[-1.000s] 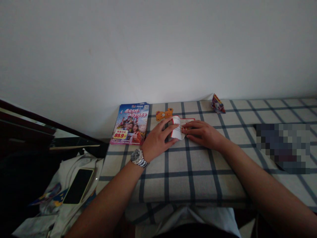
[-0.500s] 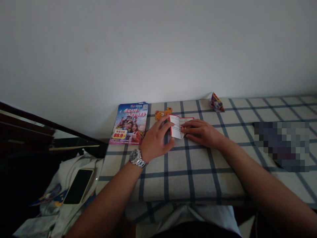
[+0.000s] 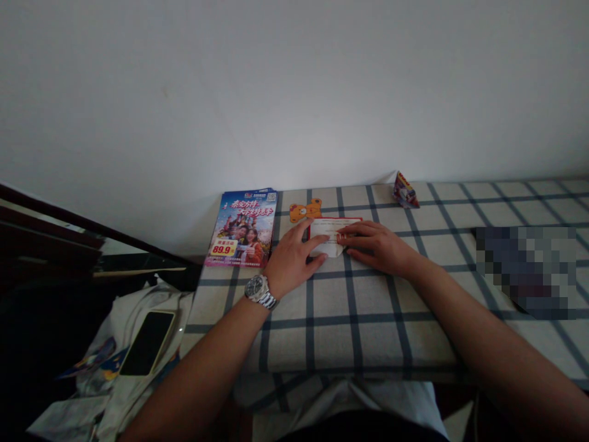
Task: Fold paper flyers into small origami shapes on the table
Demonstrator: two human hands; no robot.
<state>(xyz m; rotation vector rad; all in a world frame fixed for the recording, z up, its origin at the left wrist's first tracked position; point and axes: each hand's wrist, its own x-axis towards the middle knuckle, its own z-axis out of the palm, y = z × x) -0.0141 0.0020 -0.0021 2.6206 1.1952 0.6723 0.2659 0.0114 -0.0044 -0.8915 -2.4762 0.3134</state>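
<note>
A small white printed paper point(image 3: 334, 227) with red edging lies on the checked tablecloth between my hands. My left hand point(image 3: 294, 258) rests at its left side, fingers spread, with fingertips and thumb touching the paper. From the right, my right hand point(image 3: 375, 247) lies over the paper's right part with its fingers stretched out flat. These fingers hide some of the print and the right edge. Just behind the paper is an orange bear-shaped piece point(image 3: 304, 210), partly behind my left fingers. A silver wristwatch point(image 3: 260, 291) is on my left wrist.
Colourful leaflets point(image 3: 242, 230) lie left of my left hand. A folded printed paper pyramid point(image 3: 405, 191) stands near the wall. At the right is a blurred-out item point(image 3: 524, 270). A phone point(image 3: 148, 344) lies on pale cloth or bags below the table's left edge.
The paper's left part was raised as a flap in my left fingers; now it lies down flat. My left hand has shifted slightly and lowered onto it. My right hand stays in place.
</note>
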